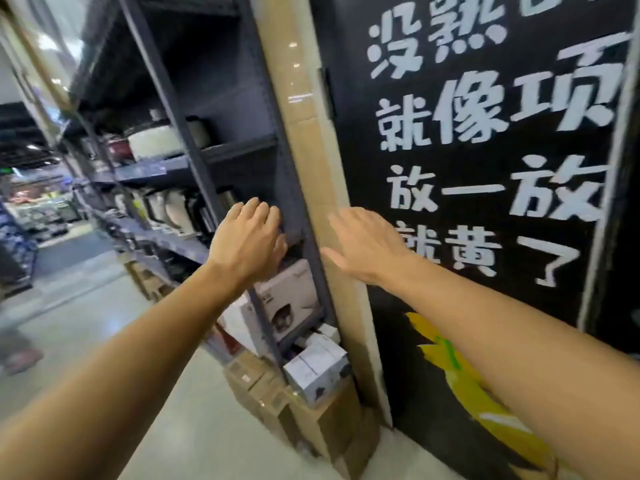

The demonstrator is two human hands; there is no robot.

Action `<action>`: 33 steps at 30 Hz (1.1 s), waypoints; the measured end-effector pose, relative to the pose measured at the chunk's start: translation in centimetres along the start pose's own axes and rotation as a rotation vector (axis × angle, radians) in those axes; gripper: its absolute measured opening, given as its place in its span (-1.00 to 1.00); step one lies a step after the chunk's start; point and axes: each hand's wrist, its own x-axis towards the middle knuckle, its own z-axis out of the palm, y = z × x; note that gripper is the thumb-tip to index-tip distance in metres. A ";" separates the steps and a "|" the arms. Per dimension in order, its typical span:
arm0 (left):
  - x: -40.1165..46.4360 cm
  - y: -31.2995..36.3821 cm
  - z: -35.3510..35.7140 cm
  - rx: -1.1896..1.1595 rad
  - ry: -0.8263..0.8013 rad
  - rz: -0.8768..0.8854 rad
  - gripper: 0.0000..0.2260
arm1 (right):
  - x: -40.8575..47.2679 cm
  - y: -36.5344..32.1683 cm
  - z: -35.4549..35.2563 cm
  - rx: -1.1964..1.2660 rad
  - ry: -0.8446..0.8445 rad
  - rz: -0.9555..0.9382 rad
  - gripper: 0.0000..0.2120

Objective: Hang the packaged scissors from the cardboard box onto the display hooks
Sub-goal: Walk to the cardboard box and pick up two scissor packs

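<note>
Hands raised and empty in a shop aisle: the left hand (247, 237) and the right hand (367, 244) reach forward with fingers straight and spread, neither holding anything. The left hand hovers in front of the dark metal shelving (194, 157), whether touching its upright cannot be told; the right hand is held before a tan pillar (304, 109) beside a black wall sign (485, 133) painted with large white characters.

Packaged scissors, the cardboard box that should hold them and the display hooks are nowhere to be seen in this view, so where the scissors are cannot be told from here. Shelves carry pale kitchen appliances (156, 143), and white product cartons (315, 368) sit stacked at the foot of the rack above brown cartons (277, 403) on the floor; none can be identified as the scissors box.

Judged from this scene, no part of the hanging work shows as done. Everything appears left to do: find the box, take out the packs and thread them onto the hooks, once those come into view.
</note>
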 end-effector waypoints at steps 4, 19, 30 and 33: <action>-5.6 -10.0 3.1 0.086 -0.060 -0.145 -0.62 | 7.0 -8.6 2.9 0.079 -0.046 -0.116 -0.39; -21.6 -38.8 18.7 0.090 -0.228 -0.505 -0.70 | 28.7 -41.1 15.6 0.265 -0.129 -0.331 -0.41; -25.4 -50.0 34.4 0.139 -0.425 -0.579 -0.68 | 41.6 -52.5 30.1 0.287 -0.226 -0.481 -0.53; -24.3 -55.2 39.7 0.153 -0.479 -0.584 -0.68 | 47.8 -54.6 34.6 0.307 -0.197 -0.491 -0.48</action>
